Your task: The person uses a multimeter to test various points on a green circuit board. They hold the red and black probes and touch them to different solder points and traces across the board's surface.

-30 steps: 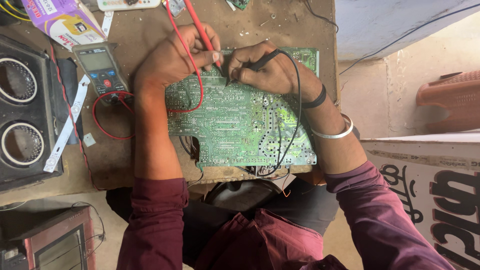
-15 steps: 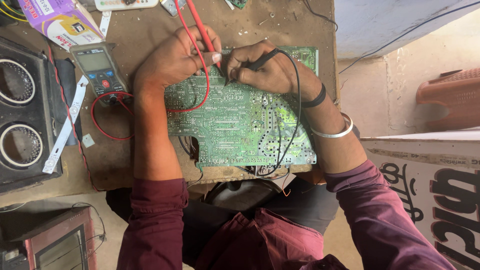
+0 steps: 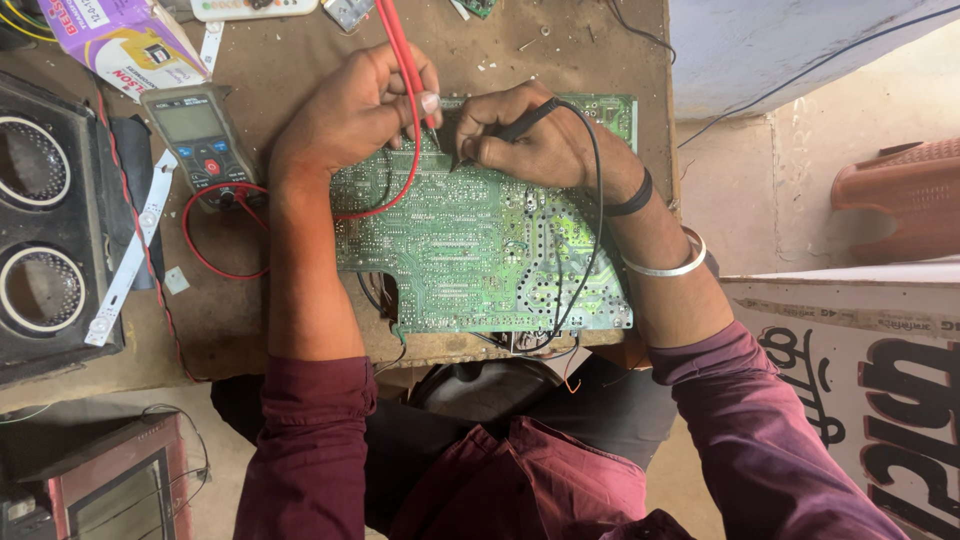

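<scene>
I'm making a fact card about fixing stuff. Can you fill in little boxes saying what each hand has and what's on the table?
left hand: holds red probe, tip down on the board
right hand: holds black probe, tip on the board
circuit board: green, flat on the workbench
multimeter: left of the board, red lead plugged in
speaker box: far left, two round cones
right wrist: black band and silver bangle

Brown wooden workbench (image 3: 300,70) (dusty), green circuit board (image 3: 470,250), multimeter (image 3: 195,135), white strip (image 3: 130,255), purple box (image 3: 120,35)
</scene>
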